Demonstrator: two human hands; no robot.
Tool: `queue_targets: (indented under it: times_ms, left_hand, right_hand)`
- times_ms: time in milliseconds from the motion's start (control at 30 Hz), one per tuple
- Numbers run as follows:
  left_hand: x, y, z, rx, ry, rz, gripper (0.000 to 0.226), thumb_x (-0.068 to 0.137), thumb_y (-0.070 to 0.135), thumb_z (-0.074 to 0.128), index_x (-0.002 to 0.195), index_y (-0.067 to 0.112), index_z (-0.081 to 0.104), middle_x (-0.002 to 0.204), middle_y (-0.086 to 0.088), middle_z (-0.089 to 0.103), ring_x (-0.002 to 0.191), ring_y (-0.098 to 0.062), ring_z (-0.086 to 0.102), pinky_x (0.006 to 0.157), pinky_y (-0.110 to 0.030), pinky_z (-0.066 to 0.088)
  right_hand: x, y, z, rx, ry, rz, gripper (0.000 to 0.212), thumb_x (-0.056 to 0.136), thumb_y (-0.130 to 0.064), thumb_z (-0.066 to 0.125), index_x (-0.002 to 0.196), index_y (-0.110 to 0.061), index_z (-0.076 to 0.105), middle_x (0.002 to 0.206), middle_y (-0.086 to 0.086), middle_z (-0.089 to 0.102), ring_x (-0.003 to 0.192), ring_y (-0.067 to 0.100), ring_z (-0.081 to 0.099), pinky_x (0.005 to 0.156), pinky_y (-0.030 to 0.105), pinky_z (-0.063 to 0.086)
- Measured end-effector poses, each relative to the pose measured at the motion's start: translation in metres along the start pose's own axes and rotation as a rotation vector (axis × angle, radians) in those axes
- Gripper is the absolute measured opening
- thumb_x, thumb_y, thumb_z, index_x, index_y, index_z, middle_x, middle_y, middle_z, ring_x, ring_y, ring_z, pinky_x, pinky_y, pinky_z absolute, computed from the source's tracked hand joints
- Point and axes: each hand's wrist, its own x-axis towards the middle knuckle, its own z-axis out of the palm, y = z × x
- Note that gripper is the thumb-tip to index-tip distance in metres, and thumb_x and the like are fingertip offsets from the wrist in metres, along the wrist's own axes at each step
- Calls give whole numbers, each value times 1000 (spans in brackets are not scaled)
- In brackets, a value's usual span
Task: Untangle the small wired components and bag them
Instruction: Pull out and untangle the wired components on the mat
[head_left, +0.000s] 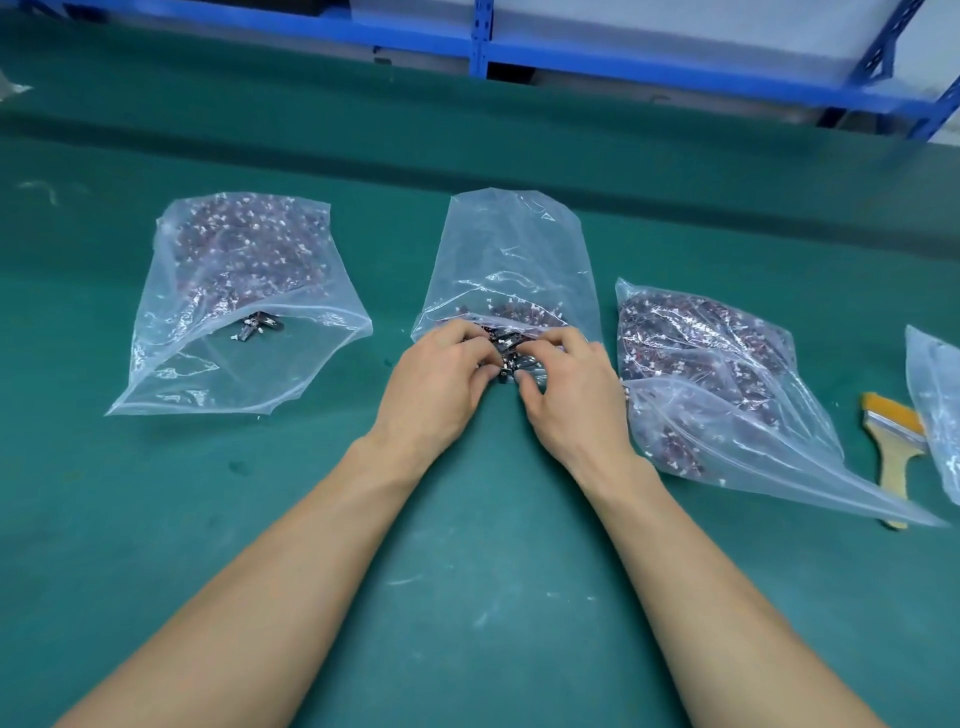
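Hands together at the mouth of the middle bag (511, 249), centre of the green work surface (467, 597). Person's left hand (441, 384) and right hand (571, 395) lie side by side, fingers curled inward, both pinching one dark clump of small wired components (506, 353) held between them. Clump sits at the near, open end of that bag, over the plastic lip; whether it lies inside the opening or just in front of it cannot be told. More pieces of the same kind, dark with white connector ends, show through the plastic just behind the fingers. Far half of this bag stands puffed up.

Noted well apart to the left of the hands: left bag (234, 291), clear plastic, mouth open toward the camera, far end packed with like components, a few loose pieces lying near the zip line. Noted just beside the right hand: right bag (717, 374), clear, well filled, near end lying flat across the surface. Edge of a fourth bag (937, 405) shows at the right border of the view; contents not legible.

Also present: brush (896, 441) with yellow bristles, metal ferrule and pale wooden handle, lying between the right bag and the fourth bag, handle end overlapped by the right bag's corner. Blue metal shelving (571, 52) runs along the far side of the surface. Forearms bare
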Motion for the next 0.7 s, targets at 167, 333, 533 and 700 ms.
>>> queue_targets:
  times_ms: [167,333,533,700]
  left_hand:
    - [-12,-4,-11,-90,14,132,6,93,16,69,97,14,74,124,5,64,93,-17,66,85,-31,50]
    - [-25,-11,-29,-155,14,161,6,91,18,72,95,18,77,117,8,67,85,-10,65,81,-27,51]
    - [-32,-14,-35,-173,-121,148,4,90,21,74,93,23,76,88,11,68,82,-7,62,74,-21,48]
    - [-27,-18,-29,-239,-138,89,10,94,19,68,101,25,68,81,14,61,75,-7,54,67,-10,37]
  right_hand:
    - [3,2,0,1,-14,6,34,99,-31,58,132,-26,64,139,-3,51,122,28,46,86,40,50]
    - [4,-1,0,-3,-39,-12,31,101,-27,55,129,-28,66,140,1,49,122,32,44,87,42,50]
    - [2,3,2,19,-24,-9,27,100,-29,56,124,-25,68,137,-2,52,121,30,44,84,41,51]
    - [0,7,4,53,7,-15,28,98,-27,60,124,-21,67,131,-1,54,119,28,45,80,40,51]
